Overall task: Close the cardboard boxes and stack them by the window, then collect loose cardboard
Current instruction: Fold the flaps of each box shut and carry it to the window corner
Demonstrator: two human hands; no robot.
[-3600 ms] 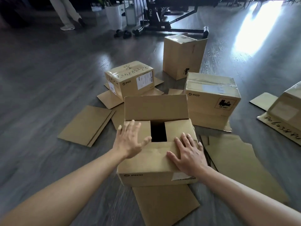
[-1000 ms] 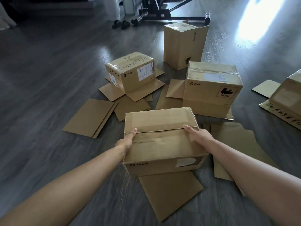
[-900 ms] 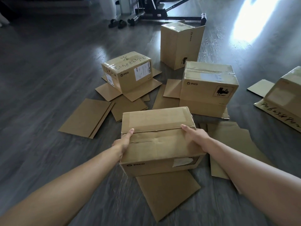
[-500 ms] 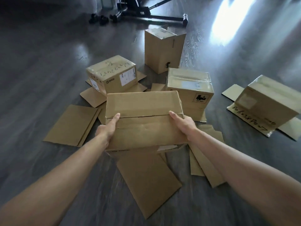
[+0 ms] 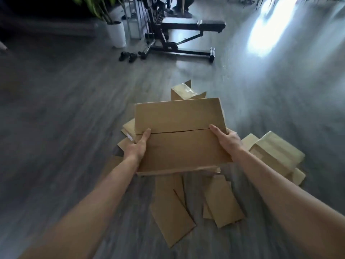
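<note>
We grip the closed box (image 5: 179, 135) off the floor, left hand (image 5: 137, 147) and right hand (image 5: 226, 140) clasping opposite sides. Risk: untaped flaps springing open, loose cardboard (image 5: 171, 208) underfoot.

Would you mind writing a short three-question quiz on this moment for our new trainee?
1. True or false: the flaps of the held box are folded shut.
2. Which hands grip it? A) left hand only B) right hand only C) both
3. Fill in: the loose cardboard sheets lie on the ____.

Key: 1 true; 2 C; 3 floor.
</note>
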